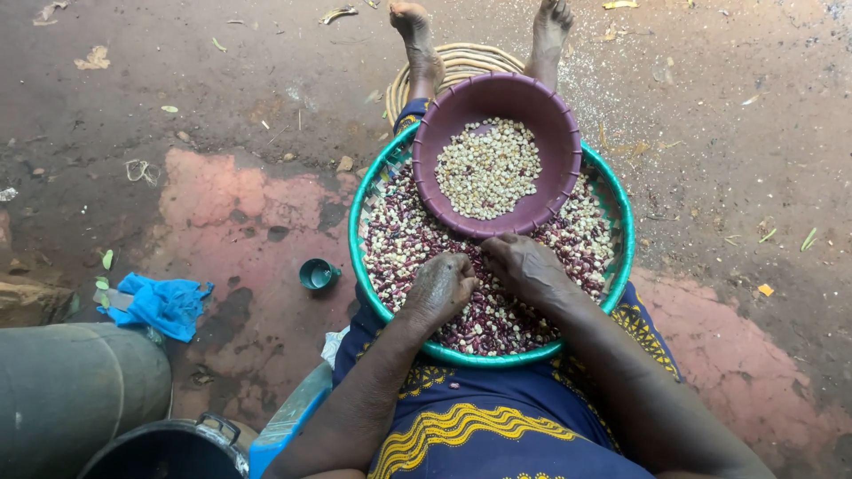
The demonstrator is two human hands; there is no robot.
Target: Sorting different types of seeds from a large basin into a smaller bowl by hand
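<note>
The speckled beans [417, 239] fill a green-rimmed tray [626, 231] on the person's lap, directly under both hands. The left hand [439, 288] rests curled, fingers together, on them; the right hand [524, 262], equally near, touches beans beside the purple bowl [555, 133] of pale kernels [488, 168].

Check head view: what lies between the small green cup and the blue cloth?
Nothing. In the head view, only bare reddish floor separates the green cup from the blue cloth.

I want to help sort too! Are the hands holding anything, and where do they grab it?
It cannot be told. The left hand and right hand rest curled, knuckles up, on the speckled beans in the green-rimmed tray; fingertips are hidden.
</note>
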